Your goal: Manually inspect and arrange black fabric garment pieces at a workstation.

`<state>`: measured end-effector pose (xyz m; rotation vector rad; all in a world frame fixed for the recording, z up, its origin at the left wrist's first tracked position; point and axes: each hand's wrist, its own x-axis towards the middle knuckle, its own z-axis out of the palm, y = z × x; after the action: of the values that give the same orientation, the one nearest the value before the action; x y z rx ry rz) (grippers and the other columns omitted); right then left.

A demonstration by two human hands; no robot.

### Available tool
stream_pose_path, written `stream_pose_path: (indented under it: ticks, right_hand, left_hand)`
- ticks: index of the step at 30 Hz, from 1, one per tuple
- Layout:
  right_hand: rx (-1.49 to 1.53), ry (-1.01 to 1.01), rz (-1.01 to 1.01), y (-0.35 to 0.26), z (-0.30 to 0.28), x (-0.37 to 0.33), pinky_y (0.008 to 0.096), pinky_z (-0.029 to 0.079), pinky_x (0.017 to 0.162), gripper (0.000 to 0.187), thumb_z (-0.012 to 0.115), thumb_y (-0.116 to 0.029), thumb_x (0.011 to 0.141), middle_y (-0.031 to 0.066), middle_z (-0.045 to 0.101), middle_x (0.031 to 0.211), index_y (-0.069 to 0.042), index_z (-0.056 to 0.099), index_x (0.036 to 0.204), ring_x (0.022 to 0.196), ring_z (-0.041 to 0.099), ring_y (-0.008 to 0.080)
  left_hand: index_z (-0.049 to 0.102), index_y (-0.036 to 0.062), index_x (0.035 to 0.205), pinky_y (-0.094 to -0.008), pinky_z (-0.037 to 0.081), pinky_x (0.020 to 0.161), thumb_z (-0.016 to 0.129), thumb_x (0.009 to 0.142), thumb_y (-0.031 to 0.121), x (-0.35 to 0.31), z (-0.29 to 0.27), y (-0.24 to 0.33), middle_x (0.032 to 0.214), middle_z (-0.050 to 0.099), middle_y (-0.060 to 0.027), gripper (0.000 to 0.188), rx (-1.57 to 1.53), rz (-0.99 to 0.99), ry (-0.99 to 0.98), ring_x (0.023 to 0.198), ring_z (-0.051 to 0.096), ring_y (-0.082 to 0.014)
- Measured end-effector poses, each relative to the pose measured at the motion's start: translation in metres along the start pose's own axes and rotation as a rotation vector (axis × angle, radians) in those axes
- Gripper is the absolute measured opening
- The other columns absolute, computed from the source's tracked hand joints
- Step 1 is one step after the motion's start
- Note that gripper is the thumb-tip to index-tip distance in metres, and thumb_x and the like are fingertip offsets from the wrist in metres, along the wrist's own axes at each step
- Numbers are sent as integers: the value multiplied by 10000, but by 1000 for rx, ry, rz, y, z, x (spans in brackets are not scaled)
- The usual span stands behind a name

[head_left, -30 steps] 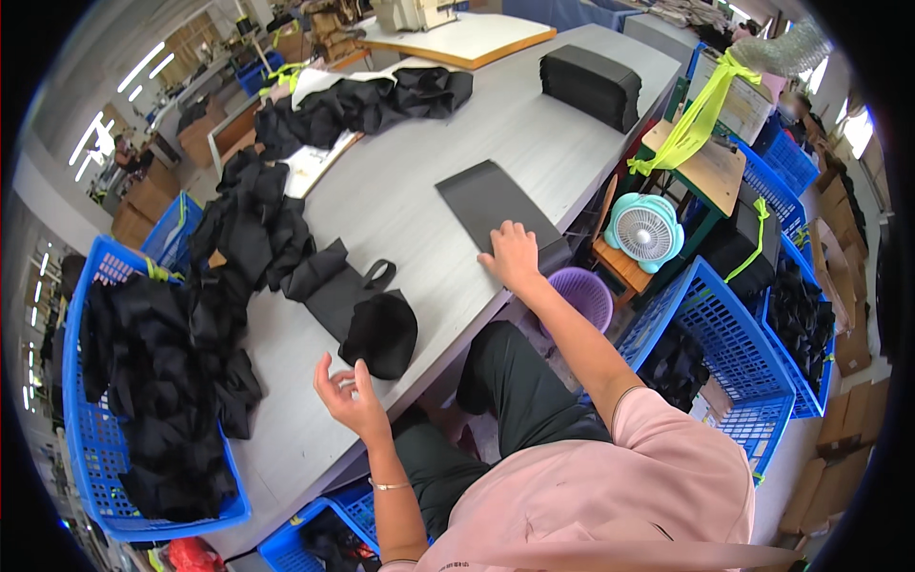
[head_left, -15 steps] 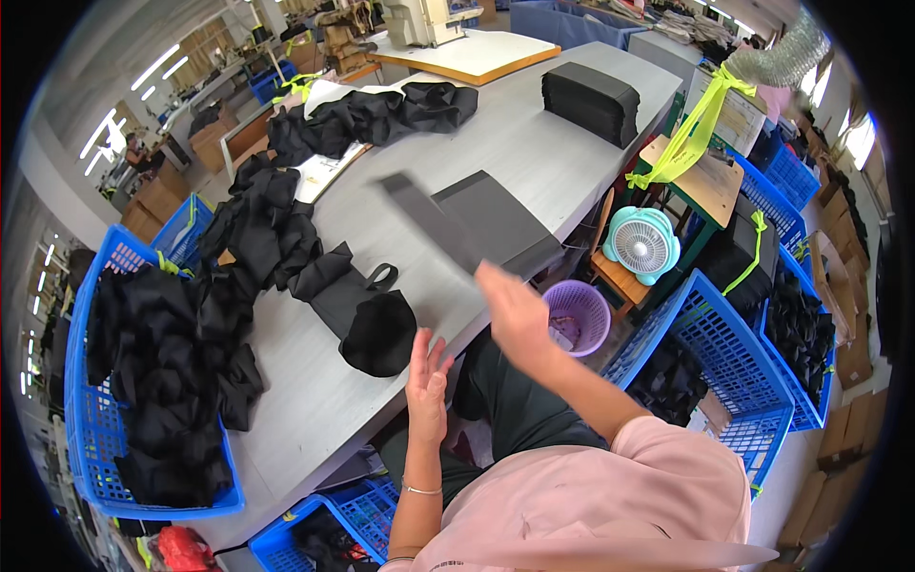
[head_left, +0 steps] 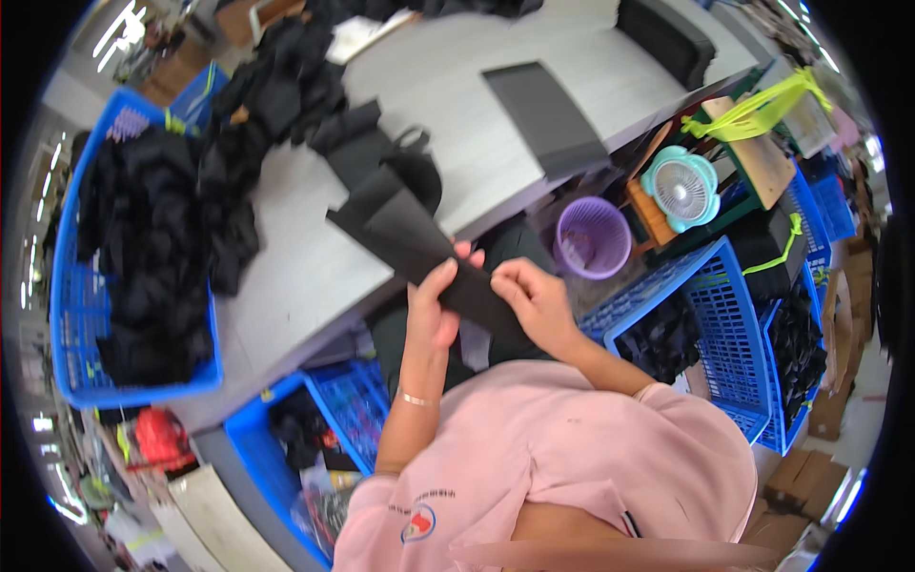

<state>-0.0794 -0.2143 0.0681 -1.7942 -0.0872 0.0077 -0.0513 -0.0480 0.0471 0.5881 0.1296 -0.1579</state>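
Observation:
My left hand (head_left: 434,310) grips a black, stiff-looking fabric panel (head_left: 405,229) with the thumb on top and fingers behind. The panel slants over the table's near edge above my lap, and its far end spreads into layers or a fold. At its right edge the curled fingers of my right hand (head_left: 536,303) pinch it. Beyond, a flat dark rectangular piece (head_left: 548,119) lies by the table edge. A black sewn piece with a small loop (head_left: 415,172) is partly hidden behind the panel.
A blue basket (head_left: 62,324) heaped with black fabric stands left; more fabric trails along the grey table (head_left: 286,310). A block of black panels (head_left: 662,43) sits at far right. Right of my lap are a purple bin (head_left: 596,243), turquoise fan (head_left: 681,189) and blue basket (head_left: 734,334).
My right hand has brought the black panel from over the table back toward my body. My left hand, open before, has closed on it. The view has tilted down.

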Motion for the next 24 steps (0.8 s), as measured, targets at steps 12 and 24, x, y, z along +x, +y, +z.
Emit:
stream_pose_path:
  ticks: [12,24]
  right_hand:
    - [129,-293,7,28,8,-1,298,472,944,500,601,-217,976,162,651,1201,22,464,1393,1094,617,177]
    - [-334,-176,-20,16,11,33,389,526,674,435,626,-153,908,253,674,844,10,560,1306,713,665,393]
  left_hand:
    - [612,-46,1202,-339,487,922,690,895,141,-14,-16,-4,1245,618,-140,368,527,133,148,1081,599,-206]
    - [710,-24,1003,-370,433,977,549,736,-114,83,-50,61,1374,567,-99,325,1527,828,317,1104,526,-338]
